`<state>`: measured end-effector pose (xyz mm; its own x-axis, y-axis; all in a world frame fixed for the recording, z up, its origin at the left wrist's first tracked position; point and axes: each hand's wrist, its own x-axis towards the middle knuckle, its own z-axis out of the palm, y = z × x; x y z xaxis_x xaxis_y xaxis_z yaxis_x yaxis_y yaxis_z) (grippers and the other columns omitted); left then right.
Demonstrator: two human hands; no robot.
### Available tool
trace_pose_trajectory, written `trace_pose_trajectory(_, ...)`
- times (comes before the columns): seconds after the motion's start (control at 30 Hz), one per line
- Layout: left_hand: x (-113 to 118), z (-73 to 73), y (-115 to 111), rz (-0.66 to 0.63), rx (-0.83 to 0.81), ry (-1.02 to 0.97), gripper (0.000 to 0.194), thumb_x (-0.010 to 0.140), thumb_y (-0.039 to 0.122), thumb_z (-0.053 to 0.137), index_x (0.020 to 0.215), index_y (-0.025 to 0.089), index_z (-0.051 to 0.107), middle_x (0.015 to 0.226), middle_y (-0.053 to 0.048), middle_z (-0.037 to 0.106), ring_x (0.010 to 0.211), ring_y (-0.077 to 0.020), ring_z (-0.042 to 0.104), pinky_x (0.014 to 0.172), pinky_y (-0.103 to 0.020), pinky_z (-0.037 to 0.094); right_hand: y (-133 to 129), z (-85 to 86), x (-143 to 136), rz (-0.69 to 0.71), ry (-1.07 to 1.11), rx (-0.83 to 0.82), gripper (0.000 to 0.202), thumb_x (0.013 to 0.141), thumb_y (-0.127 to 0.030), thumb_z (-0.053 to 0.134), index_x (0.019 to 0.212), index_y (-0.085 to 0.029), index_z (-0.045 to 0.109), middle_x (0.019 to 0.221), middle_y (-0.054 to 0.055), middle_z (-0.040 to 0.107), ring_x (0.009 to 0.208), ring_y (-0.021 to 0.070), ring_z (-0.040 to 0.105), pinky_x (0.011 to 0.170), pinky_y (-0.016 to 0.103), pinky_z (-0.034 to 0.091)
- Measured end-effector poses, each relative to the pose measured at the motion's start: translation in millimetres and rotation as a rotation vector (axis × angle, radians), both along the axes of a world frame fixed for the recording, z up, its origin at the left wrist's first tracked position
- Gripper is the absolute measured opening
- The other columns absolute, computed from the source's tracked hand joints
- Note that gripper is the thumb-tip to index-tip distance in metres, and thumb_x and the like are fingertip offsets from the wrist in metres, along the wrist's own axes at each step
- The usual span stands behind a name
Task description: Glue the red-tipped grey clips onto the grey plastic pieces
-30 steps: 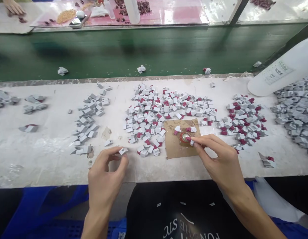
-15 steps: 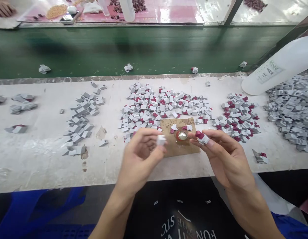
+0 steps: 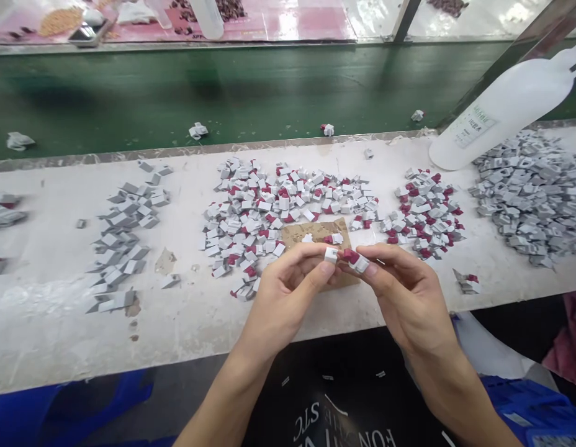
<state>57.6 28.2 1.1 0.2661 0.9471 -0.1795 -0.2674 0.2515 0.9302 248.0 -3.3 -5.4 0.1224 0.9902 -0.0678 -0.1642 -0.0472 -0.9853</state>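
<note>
Between thumb and forefinger my left hand (image 3: 297,285) pinches a small white plastic block (image 3: 331,254). My right hand (image 3: 404,285) grips a small white and dark red plastic piece (image 3: 357,261), its red end turned toward the white block. The two parts are very close together; I cannot tell whether they touch. Beneath the hands lies a brown cardboard piece (image 3: 292,233), partly hidden, with a few small white and red parts (image 3: 334,239) on it. Just behind it spreads a heap of white and red pieces (image 3: 269,198).
To the left is a pile of grey-white blocks (image 3: 125,230). On the right are a smaller red and white pile (image 3: 427,211) and a big grey heap (image 3: 534,192). A white bottle (image 3: 502,112) leans there. A green belt (image 3: 269,81) carrying several parts runs behind the table.
My left hand has moved right with the white block, bringing it up to the red end of the other piece. The view has shifted, so the table appears further left.
</note>
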Motion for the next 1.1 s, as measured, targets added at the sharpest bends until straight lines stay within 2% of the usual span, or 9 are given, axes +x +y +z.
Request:
trace_pose_trajectory(0.13, -2, -1.8, 0, -0.019, 0.003, 0.019, 0.011, 0.109, 0.036, 0.085, 0.114, 0.027, 0.089, 0.112, -0.005, 0.089, 0.108, -0.0223, 0.086, 0.098, -0.033, 0.073, 2, 1.6, -1, 0.037, -0.018, 0.035, 0.013, 0.109, -0.032, 0.086, 0.118, -0.038, 0.094, 0.118, 0.002, 0.091, 0.116, 0.0256, 0.087, 0.103, 0.041, 0.074)
trace_pose_trajectory(0.3, -10, -1.3, -5, -0.077, 0.042, 0.088, 0.009, 0.111, 0.034, 0.083, 0.117, 0.029, 0.088, 0.114, -0.004, 0.086, 0.111, -0.0220, 0.084, 0.103, -0.033, 0.070, 2, 8.8, -1, 0.112, -0.107, 0.041, 0.015, 0.109, -0.028, 0.086, 0.116, -0.035, 0.097, 0.105, 0.004, 0.088, 0.099, 0.0228, 0.086, 0.086, 0.033, 0.073)
trace_pose_trajectory(0.47, -21, 6.2, -6, -0.104, 0.137, 0.250, 0.009, 0.112, 0.035, 0.081, 0.117, 0.031, 0.087, 0.112, -0.004, 0.083, 0.107, -0.0227, 0.081, 0.094, -0.032, 0.067, 8, 11.7, 1, 0.188, -0.039, 0.021, 0.014, 0.107, -0.026, 0.087, 0.115, -0.034, 0.096, 0.103, 0.003, 0.088, 0.097, 0.0209, 0.087, 0.085, 0.030, 0.073)
trace_pose_trajectory(0.7, -44, 29.5, 34, -0.140, 0.274, 0.418, 0.013, 0.110, 0.034, 0.078, 0.116, 0.029, 0.088, 0.110, -0.007, 0.086, 0.101, -0.0250, 0.084, 0.090, -0.035, 0.069, 45, 22.6, -16, 0.347, -0.010, 0.005, 0.015, 0.111, -0.031, 0.082, 0.120, -0.034, 0.093, 0.114, 0.004, 0.092, 0.105, 0.0229, 0.090, 0.097, 0.038, 0.076)
trace_pose_trajectory(0.8, -58, 35.3, 66, -0.141, 0.295, 0.505, 0.016, 0.106, 0.038, 0.080, 0.115, 0.026, 0.086, 0.108, -0.009, 0.086, 0.100, -0.0269, 0.085, 0.088, -0.037, 0.070, 81, 27.9, -22, 0.426, -0.107, 0.034, 0.019, 0.112, -0.029, 0.077, 0.124, -0.031, 0.092, 0.113, 0.005, 0.090, 0.103, 0.0234, 0.089, 0.091, 0.041, 0.077)
trace_pose_trajectory(0.9, -68, 32.8, 105, -0.052, 0.276, 0.560, 0.025, 0.094, 0.040, 0.087, 0.112, 0.024, 0.084, 0.106, -0.009, 0.086, 0.100, -0.0278, 0.083, 0.088, -0.039, 0.070, 137, 30.0, -25, 0.444, -0.465, 0.042, 0.034, 0.108, -0.014, 0.076, 0.137, -0.027, 0.087, 0.118, 0.007, 0.090, 0.098, 0.0231, 0.089, 0.085, 0.039, 0.077)
trace_pose_trajectory(0.97, -71, 28.2, 133, 0.058, 0.259, 0.633, 0.027, 0.087, 0.038, 0.088, 0.109, 0.023, 0.082, 0.104, -0.008, 0.084, 0.099, -0.0276, 0.082, 0.089, -0.040, 0.069, 184, 27.5, -30, 0.373, -0.706, 0.017, 0.048, 0.107, -0.005, 0.070, 0.150, -0.023, 0.080, 0.127, 0.011, 0.088, 0.095, 0.0231, 0.087, 0.085, 0.040, 0.076)
trace_pose_trajectory(1.03, -70, 23.5, 162, 0.152, 0.247, 0.709, 0.025, 0.084, 0.035, 0.086, 0.104, 0.022, 0.079, 0.101, -0.007, 0.083, 0.097, -0.0274, 0.080, 0.089, -0.040, 0.067, 232, 21.1, -40, 0.270, -0.851, 0.020, 0.047, 0.109, -0.003, 0.066, 0.153, -0.018, 0.076, 0.142, 0.017, 0.083, 0.113, 0.0269, 0.085, 0.100, 0.047, 0.074)
trace_pose_trajectory(1.1, -65, 19.4, 191, 0.208, 0.251, 0.758, 0.020, 0.084, 0.031, 0.083, 0.101, 0.022, 0.076, 0.099, -0.006, 0.081, 0.097, -0.0272, 0.079, 0.091, -0.040, 0.065, 274, 12.1, -55, 0.212, -0.953, 0.037, 0.037, 0.113, -0.016, 0.074, 0.150, -0.018, 0.075, 0.153, 0.017, 0.076, 0.133, 0.0317, 0.078, 0.113, 0.055, 0.068)
